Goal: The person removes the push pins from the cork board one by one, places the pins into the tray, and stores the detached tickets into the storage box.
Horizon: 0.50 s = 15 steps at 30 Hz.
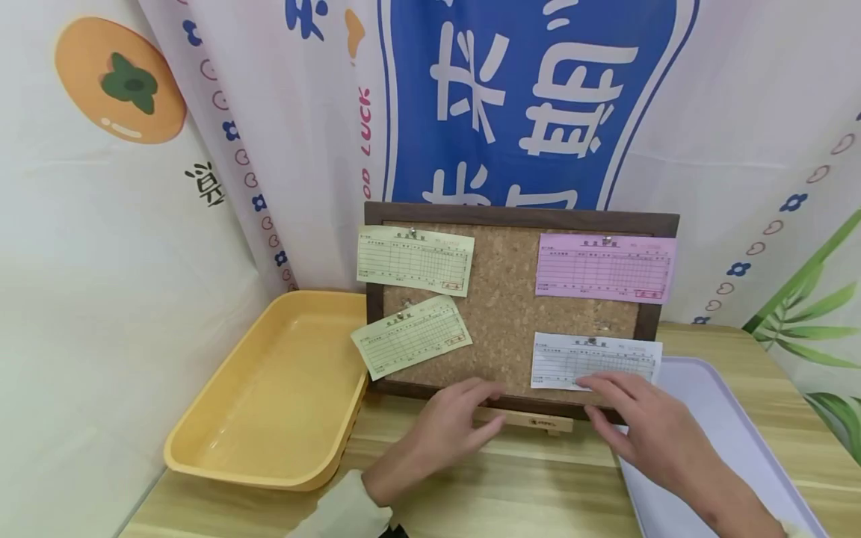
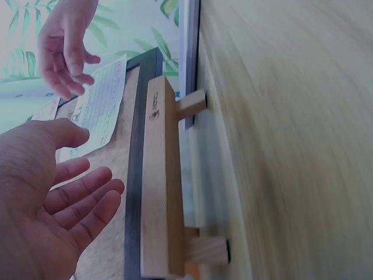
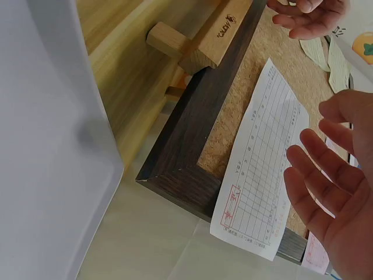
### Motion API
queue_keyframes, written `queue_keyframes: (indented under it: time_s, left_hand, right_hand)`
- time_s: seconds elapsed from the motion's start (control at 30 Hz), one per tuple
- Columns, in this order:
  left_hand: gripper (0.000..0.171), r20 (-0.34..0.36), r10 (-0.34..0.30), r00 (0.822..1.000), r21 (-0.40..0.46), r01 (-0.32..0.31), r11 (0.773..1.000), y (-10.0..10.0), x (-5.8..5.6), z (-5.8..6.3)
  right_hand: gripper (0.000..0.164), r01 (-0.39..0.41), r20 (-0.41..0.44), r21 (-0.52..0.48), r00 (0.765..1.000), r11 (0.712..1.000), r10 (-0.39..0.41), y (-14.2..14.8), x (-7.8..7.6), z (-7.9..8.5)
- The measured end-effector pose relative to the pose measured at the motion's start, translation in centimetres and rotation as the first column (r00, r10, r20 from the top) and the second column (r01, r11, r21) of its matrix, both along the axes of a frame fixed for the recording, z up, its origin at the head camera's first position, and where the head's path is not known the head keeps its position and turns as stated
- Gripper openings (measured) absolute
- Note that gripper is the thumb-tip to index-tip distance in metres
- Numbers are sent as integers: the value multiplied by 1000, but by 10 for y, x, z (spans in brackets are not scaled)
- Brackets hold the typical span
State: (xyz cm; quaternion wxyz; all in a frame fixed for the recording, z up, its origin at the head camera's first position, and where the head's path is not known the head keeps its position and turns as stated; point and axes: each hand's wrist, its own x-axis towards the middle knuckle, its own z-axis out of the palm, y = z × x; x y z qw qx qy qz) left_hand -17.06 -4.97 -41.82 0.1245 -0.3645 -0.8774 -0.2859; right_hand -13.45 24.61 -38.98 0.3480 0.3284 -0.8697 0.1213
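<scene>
A dark-framed cork board leans on a small wooden stand. Pinned at its left are two pale green receipt slips, the upper one level and the lower one tilted. On the right hang a pink slip and, lower down, a white slip. My left hand hovers before the board's lower edge, fingers loosely bent, holding nothing. In front of the white slip is my right hand, its fingers relaxed and empty in the right wrist view; the fingertips partly cover the slip in the head view.
A deep yellow tray stands left of the board. To the right, a pale lilac tray lies on the wood-grain table, partly under my right arm. Behind the board hangs a printed curtain.
</scene>
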Motion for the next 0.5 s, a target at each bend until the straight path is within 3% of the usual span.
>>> queue_keyframes:
  time_s: [0.17,0.33,0.5]
  left_hand:
    - [26,134,-38,990,190,12,982,13,-4,-5]
    - [20,226,-86,970,342,4,940,27,-7,-9]
    - [23,275,-95,957,412,-28,911,38,-9,-7]
  right_hand:
    - [52,44,7,-59,999,997,-44,3,-5,4]
    - [30,87,56,-112,995,990,-81,3,-11,8]
    - [41,143,91,-149,987,978,-130,0,-18,11]
